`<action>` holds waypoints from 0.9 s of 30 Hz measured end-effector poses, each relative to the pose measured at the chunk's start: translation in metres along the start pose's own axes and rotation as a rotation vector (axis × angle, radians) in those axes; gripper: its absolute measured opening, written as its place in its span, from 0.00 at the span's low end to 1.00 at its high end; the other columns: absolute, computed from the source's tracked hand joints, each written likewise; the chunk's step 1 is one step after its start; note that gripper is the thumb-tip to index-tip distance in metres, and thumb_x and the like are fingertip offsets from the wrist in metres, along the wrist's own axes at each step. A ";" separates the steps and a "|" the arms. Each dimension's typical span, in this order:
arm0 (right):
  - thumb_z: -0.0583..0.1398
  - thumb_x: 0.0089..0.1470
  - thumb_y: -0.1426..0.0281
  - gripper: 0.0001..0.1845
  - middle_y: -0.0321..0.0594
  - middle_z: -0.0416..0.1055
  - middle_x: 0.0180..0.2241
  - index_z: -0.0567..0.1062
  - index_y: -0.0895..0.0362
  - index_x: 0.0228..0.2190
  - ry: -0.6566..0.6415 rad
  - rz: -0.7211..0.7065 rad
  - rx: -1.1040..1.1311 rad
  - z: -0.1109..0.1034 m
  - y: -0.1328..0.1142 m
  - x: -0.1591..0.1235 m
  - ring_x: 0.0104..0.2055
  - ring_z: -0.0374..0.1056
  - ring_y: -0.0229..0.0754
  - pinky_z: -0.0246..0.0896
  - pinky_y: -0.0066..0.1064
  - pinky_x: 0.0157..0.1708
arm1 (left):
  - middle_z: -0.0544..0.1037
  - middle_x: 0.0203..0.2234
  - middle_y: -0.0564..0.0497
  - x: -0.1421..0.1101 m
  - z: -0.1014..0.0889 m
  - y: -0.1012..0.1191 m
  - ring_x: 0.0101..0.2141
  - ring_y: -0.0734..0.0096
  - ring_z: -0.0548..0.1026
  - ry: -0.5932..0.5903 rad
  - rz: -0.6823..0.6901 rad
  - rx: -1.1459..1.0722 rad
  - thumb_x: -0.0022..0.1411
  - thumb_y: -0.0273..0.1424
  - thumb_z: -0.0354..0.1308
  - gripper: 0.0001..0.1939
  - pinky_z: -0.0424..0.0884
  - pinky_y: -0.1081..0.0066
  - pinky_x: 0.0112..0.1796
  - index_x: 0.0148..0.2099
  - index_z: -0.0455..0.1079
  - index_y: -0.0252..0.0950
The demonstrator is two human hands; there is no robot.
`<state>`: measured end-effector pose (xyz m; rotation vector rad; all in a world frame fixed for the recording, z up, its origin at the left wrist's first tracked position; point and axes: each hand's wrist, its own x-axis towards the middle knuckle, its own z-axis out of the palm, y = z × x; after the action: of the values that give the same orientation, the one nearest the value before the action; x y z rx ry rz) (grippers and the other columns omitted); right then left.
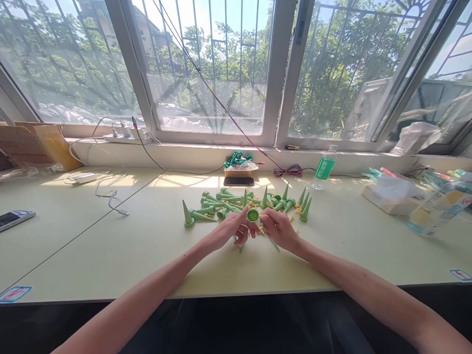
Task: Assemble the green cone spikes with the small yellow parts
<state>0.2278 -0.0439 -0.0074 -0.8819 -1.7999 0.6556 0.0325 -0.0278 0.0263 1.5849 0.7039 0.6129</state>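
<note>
My left hand (239,228) is closed round a green plastic plant-watering spike (252,215), whose round open end faces me. Right beside that rim, my right hand (279,227) is pinched; whatever its fingertips hold is hidden or too small to name. Behind both hands lies a spread of several more green watering spikes (210,203), some standing point up, others on their sides. Small yellow plastic pieces (297,208) are scattered among them. Part of a spike (275,245) shows on the table below my right hand.
Behind the spikes stand a small box with green material (238,162) and a dark phone (239,181). A green-labelled bottle (324,168) is at the back right, a tissue box (391,194) farther right. White cables (112,199) and a phone (15,219) lie left.
</note>
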 end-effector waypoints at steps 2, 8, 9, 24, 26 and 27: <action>0.49 0.65 0.54 0.24 0.29 0.53 0.17 0.58 0.54 0.22 0.010 -0.013 -0.019 0.000 0.001 0.000 0.18 0.51 0.33 0.48 0.26 0.19 | 0.75 0.25 0.44 0.000 0.000 0.001 0.18 0.78 0.65 -0.011 0.005 -0.008 0.64 0.58 0.41 0.39 0.57 0.77 0.17 0.36 0.77 0.27; 0.47 0.66 0.52 0.26 0.31 0.55 0.16 0.60 0.54 0.22 0.025 -0.051 -0.059 -0.001 0.001 -0.001 0.19 0.51 0.34 0.48 0.27 0.20 | 0.75 0.26 0.44 0.004 -0.002 -0.003 0.17 0.78 0.67 -0.064 0.050 -0.048 0.62 0.59 0.46 0.37 0.57 0.77 0.17 0.35 0.75 0.27; 0.46 0.66 0.52 0.26 0.31 0.55 0.16 0.60 0.55 0.21 0.022 -0.051 -0.059 -0.002 0.000 -0.001 0.19 0.50 0.34 0.48 0.27 0.20 | 0.75 0.24 0.45 0.004 -0.003 -0.004 0.17 0.78 0.67 -0.066 0.063 -0.042 0.62 0.58 0.46 0.36 0.57 0.77 0.16 0.33 0.74 0.27; 0.48 0.65 0.57 0.27 0.31 0.51 0.13 0.55 0.55 0.16 0.030 0.004 -0.079 -0.001 -0.003 0.005 0.17 0.47 0.32 0.42 0.27 0.19 | 0.72 0.39 0.48 0.002 0.002 -0.006 0.23 0.81 0.67 0.198 0.401 0.501 0.61 0.42 0.60 0.19 0.68 0.77 0.24 0.49 0.73 0.37; 0.48 0.64 0.57 0.28 0.31 0.52 0.13 0.56 0.55 0.16 0.022 0.005 -0.082 -0.002 -0.003 0.006 0.17 0.47 0.32 0.42 0.27 0.19 | 0.71 0.39 0.48 0.002 0.002 -0.007 0.24 0.81 0.67 0.229 0.441 0.576 0.62 0.41 0.59 0.17 0.69 0.78 0.24 0.50 0.73 0.38; 0.48 0.64 0.57 0.28 0.31 0.52 0.13 0.56 0.55 0.16 0.023 0.006 -0.080 -0.002 -0.003 0.006 0.17 0.47 0.32 0.42 0.27 0.19 | 0.71 0.38 0.49 0.002 0.001 -0.008 0.24 0.81 0.68 0.232 0.453 0.599 0.63 0.40 0.58 0.17 0.69 0.78 0.24 0.51 0.73 0.39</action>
<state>0.2272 -0.0405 -0.0011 -0.9453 -1.8142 0.5789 0.0342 -0.0267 0.0185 2.2864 0.7447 0.9910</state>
